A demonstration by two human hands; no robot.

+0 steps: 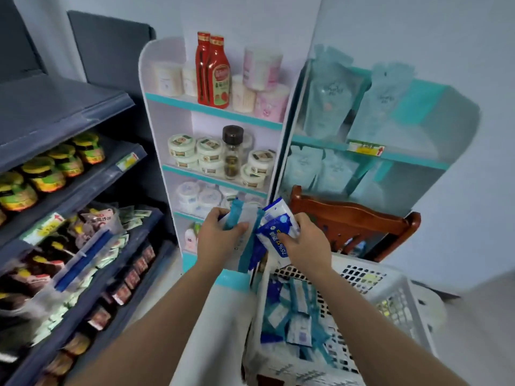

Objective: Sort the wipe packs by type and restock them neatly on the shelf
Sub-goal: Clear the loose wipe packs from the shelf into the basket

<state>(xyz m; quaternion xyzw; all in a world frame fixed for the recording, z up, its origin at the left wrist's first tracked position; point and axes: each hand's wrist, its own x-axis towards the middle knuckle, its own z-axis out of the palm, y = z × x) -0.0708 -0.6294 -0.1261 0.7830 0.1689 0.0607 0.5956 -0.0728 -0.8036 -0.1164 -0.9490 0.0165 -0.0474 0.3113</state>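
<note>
Bright, even indoor light; soft shadows; edges curved by wide-angle; slight motion blur.

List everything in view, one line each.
Ketchup bottles: two, red, top shelf.
Tubs: several, white and pink, top shelf.
Cream jars: several, white, second shelf.
Spice bottle: one, brown cap, among cream jars.
Pouches: several, pale teal, right shelf.
Green-lid jars: several, yellow-green lids, left rack.
Basket: one, white, lower right.
Chair: one, brown wood, behind basket.
Loose packs: many, blue and white, in basket.
Teal-edged packs: a few, white, in left hand.
Blue packs: a few, blue-white, in right hand.
Left hand: one, bare, gripping teal-edged packs.
Right hand: one, bare, gripping blue packs.
</note>
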